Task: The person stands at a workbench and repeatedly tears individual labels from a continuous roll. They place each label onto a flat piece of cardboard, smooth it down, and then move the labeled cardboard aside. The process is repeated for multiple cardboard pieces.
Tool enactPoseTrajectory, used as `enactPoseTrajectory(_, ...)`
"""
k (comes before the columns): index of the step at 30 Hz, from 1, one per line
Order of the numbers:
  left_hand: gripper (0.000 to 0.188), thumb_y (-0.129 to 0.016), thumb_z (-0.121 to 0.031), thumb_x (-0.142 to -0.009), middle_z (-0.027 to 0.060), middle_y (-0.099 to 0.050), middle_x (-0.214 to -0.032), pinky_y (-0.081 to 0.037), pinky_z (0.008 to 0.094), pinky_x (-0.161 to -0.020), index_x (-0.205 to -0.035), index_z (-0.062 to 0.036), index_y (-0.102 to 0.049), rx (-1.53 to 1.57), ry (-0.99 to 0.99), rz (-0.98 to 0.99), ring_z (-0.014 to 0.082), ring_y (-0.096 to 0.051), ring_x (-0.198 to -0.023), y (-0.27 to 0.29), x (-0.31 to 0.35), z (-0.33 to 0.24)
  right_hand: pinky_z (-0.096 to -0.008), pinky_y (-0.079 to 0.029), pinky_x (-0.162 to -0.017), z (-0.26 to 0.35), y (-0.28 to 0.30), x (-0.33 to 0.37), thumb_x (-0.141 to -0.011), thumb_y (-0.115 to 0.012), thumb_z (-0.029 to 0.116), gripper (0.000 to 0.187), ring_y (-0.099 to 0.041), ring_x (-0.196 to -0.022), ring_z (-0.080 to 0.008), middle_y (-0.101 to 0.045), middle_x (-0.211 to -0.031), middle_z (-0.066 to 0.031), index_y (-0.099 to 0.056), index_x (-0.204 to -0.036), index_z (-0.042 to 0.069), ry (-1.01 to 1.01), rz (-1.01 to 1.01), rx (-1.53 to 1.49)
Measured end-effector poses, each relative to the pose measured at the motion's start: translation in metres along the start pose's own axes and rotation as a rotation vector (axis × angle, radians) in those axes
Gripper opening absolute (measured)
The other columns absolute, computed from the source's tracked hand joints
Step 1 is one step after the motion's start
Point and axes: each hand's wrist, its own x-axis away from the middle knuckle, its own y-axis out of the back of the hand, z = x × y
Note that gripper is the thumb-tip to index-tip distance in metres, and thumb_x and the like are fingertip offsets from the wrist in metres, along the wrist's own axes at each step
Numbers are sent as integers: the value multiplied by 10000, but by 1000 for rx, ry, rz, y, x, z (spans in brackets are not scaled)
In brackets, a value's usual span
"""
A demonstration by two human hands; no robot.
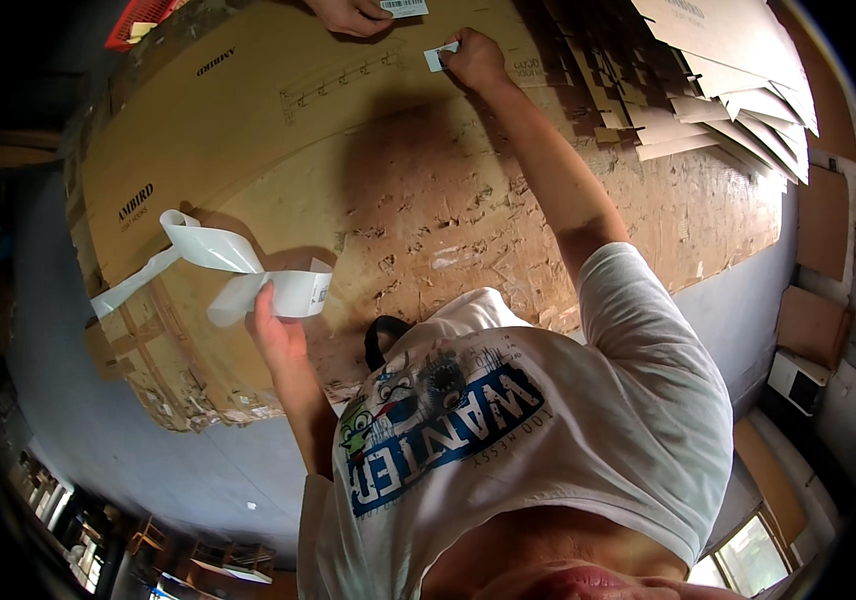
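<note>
My left hand [280, 338] is closed on a long, curling strip of white glossy label paper [213, 248]. Its loose end trails left across the cardboard, and a printed label shows near my fingers. Reaching to the far side, my right hand [478, 65] pinches a small white label [435, 58] over the large flat brown carton [248, 120]. Whether that label touches the carton I cannot tell. The carton carries dark lettering and a line drawing of a hook rack.
At the far edge, another person's hand [351, 16] holds a barcoded label [405, 8]. Stacked flat cartons [738, 60] fan out at the far right. The worktop's scuffed cardboard cover [478, 230] is torn in places. A red basket [138, 18] stands at the far left.
</note>
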Motion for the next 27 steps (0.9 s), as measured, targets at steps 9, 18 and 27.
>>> enactPoseTrajectory(9, 418, -612, -43, -772, 123, -566, -1050, -484, 381, -835, -1157, 46, -474, -12, -45, -15, 244, -573, -956, 3, 5, -5, -420, -485, -745, 0, 14, 15, -773, -652, 399, 400, -603, -876, -341, -601, -943, -158, -563, -941, 47, -63, -142, 202)
enactPoseTrajectory(18, 391, -614, -45, -768, 127, -565, -1044, -496, 402, -796, -1128, 42, -487, 12, -40, 46, 254, -575, -953, 5, 17, -7, -435, -458, -797, 26, 20, 38, -787, -610, 476, 579, -517, -1027, -325, -503, -1110, -166, -477, -1108, 13, -69, -65, 400)
enactPoseTrajectory(27, 319, -612, -68, -780, 121, -589, -1021, -510, 414, -784, -1071, 25, -519, -31, -73, 88, 259, -597, -920, 7, 32, -9, -431, -382, -894, -25, 49, 82, -826, -554, 437, 543, -460, -1083, -319, -496, -1154, -151, -489, -1142, 1, -190, -229, 357)
